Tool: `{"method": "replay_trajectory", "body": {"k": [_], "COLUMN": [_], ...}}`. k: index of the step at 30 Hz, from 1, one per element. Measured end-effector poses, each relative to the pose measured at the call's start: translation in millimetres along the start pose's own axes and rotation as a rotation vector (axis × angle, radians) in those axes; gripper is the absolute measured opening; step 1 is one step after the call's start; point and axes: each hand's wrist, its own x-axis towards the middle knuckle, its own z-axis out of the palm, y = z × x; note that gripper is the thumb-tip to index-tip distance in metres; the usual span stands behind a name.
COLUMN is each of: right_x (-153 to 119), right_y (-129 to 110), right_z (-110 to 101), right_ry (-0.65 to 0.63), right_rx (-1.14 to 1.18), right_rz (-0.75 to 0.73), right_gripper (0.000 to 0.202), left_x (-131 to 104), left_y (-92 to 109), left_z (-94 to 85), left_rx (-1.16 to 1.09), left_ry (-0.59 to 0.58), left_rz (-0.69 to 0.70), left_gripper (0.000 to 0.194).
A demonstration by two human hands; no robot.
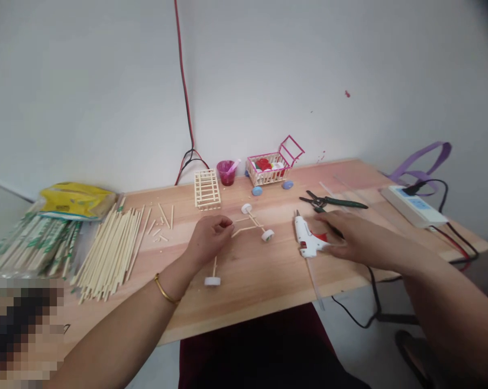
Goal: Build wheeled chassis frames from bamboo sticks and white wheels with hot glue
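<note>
My left hand [214,235] pinches the near end of a small frame of thin wooden sticks [248,228]. White wheels [268,235] sit at the frame's far end; another white wheel [212,281], on a short stick, shows below my hand. How that stick joins the frame is hidden by my fingers. Beside the handle of a white glue gun [304,237] is my right hand [339,235], thumb and forefinger apart, the thumb at the handle's end. A clear glue stick [316,283] trails from the gun past the table edge. Dark green pruning shears [337,202] lie just beyond that hand.
Loose wooden sticks [112,248] and packed sticks [33,243] lie at left with a yellow bag [76,200]. At the back stand a slatted wooden basket [207,189], a magenta cup [226,173] and a toy cart [270,166]. A power strip [414,205] with cables lies right.
</note>
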Motion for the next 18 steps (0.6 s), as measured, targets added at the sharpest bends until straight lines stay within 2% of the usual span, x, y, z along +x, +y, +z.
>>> {"method": "replay_trajectory", "body": {"k": [2,4,8,12,14,18], "right_x": [-4.5,-6.5,-2.9,10.6,21.4,46.3], "right_y": [-1.7,-4.1,-14.2,-35.2,-46.5,-60.8], "right_z": [5.1,15.0,24.0,8.1,2.9,10.8], "right_ry": [-0.107,-0.139,-0.047,0.085,0.12,-0.05], "right_rx": [-0.021,-0.03,0.017,0.26,0.422,0.638], "right_rz": [0.029,0.08,0.067,-0.088,-0.163,-0.165], "right_gripper": [0.046,0.039,0.034,0.022,0.023,0.04], "left_x": [0.0,0.1,0.5,0.2,-0.1,-0.2], "left_y": [0.7,1.3,1.6,1.9,2.0,1.3], "left_z": [-0.5,-0.7,-0.7,-0.8,-0.8,-0.5], "left_rx": [0.007,0.015,0.034,0.039,0.039,0.041], "left_ry": [-0.002,-0.001,0.004,0.002,0.012,0.023], "left_rz": [0.006,0.008,0.016,0.014,0.013,0.008], "left_gripper": [0.009,0.009,0.008,0.009,0.009,0.009]}}
